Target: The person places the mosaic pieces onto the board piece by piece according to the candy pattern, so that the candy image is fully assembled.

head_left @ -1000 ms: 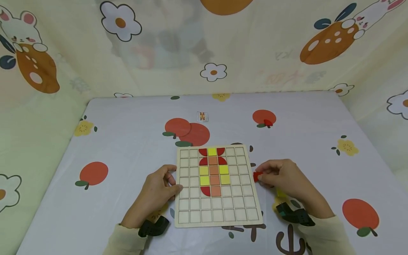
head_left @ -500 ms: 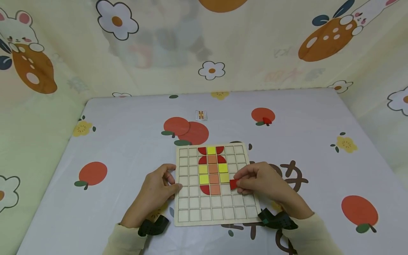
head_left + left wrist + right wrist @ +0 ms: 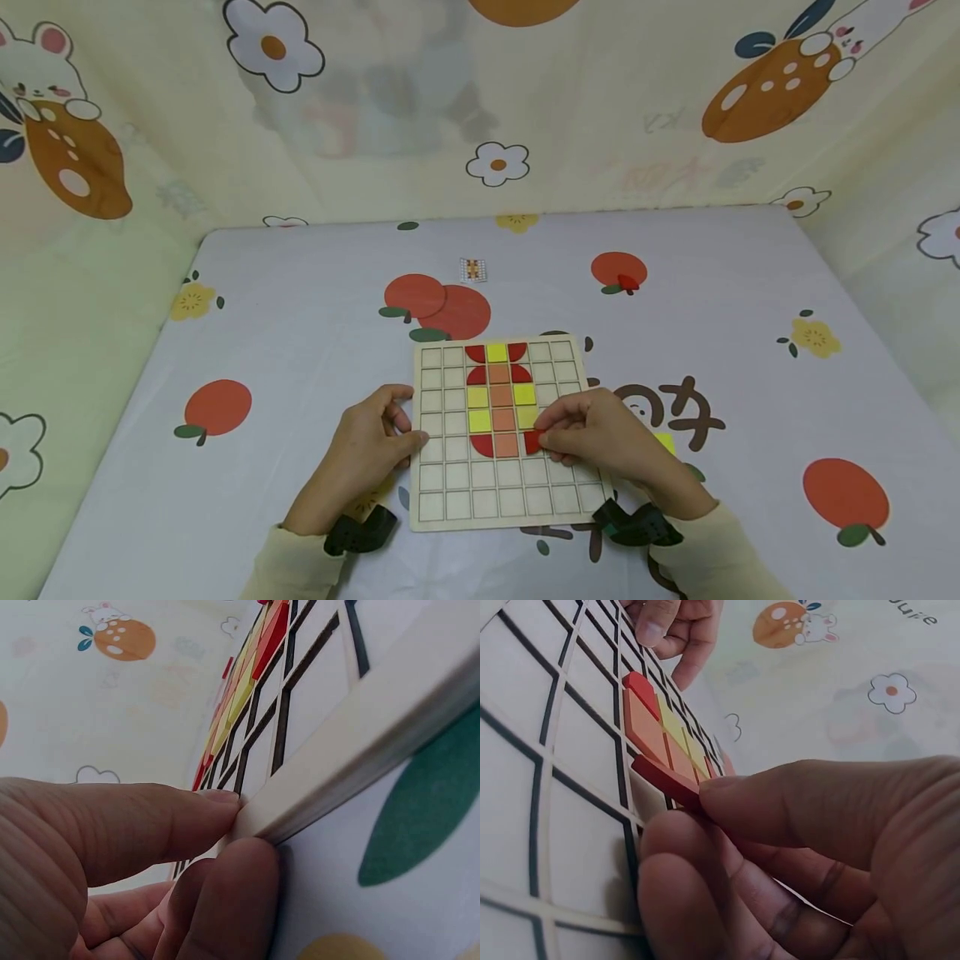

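A pale wooden grid board (image 3: 442, 508) lies on the table, several of its cells filled with red, yellow and orange pieces. My right hand (image 3: 600, 437) pinches a red quarter-circle tile (image 3: 532, 442) between thumb and fingers, over the cell right of the lowest orange square. In the right wrist view, that red tile (image 3: 664, 780) is tilted, one edge down at the cell. My left hand (image 3: 371, 446) grips the board's left edge; the left wrist view has the thumb (image 3: 172, 821) on the rim and a finger against its side.
Behind the board lies a small printed card (image 3: 473, 270). Another red piece (image 3: 628, 284) rests at the back right, over a printed fruit. A yellow piece (image 3: 665, 442) shows partly beyond my right wrist. Patterned cloth surrounds the table.
My right hand has carried the red tile leftward from beside the board to a cell beside the orange column. The left hand has stayed at the board's edge.
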The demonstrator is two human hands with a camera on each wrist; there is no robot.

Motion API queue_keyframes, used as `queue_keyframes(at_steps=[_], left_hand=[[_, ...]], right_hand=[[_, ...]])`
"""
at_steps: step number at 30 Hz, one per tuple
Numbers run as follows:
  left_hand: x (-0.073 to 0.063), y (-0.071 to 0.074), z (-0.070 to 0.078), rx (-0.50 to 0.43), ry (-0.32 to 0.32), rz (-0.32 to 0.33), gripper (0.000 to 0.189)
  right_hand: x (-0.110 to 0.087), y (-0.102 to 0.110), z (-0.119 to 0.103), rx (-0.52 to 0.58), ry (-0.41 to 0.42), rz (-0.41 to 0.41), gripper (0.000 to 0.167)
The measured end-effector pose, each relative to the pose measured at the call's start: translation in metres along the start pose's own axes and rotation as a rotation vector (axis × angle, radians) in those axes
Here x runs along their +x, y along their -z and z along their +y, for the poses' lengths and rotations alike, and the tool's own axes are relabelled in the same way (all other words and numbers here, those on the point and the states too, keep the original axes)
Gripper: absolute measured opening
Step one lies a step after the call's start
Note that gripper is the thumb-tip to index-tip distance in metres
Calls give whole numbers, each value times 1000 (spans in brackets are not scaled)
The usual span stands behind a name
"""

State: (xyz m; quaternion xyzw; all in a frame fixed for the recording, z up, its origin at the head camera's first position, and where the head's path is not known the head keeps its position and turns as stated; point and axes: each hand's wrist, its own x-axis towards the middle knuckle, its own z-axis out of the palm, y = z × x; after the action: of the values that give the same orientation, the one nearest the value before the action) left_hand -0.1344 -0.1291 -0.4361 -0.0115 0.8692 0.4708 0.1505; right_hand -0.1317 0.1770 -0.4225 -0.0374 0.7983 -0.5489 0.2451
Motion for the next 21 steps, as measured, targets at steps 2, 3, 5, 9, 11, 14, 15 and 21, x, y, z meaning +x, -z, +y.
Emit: queue_keyframes(at_steps=[2,3,5,9,11,14,15,21], left_hand=[[0,0,0,-2,-1,0,59],[0,0,-1,-3,-2,-1,59],[0,1,-1,-2,-4,-2,58],[1,1,-1,-5,-6,-2,58],[0,1,-1,-7,-7,-3,58],[0,1,-2,-7,-8,-5,58],[0,1,-2,-6,-9,-5,58],[1,1,-3,-1,-13,-5,58]], right_hand=[[0,-1,0,-18,2,7,11],[0,-1,0,-24,4,10,11],[0,-2,-1,-37,6,14,10],[1,-4,0,-48,14,20,9],[1,-4,0,-51,17,23,8],[1,-5,1,-56,22,29,7],[1,-6,1,-59,25,31,7],[1,-6,2,-71,34,34,7]])
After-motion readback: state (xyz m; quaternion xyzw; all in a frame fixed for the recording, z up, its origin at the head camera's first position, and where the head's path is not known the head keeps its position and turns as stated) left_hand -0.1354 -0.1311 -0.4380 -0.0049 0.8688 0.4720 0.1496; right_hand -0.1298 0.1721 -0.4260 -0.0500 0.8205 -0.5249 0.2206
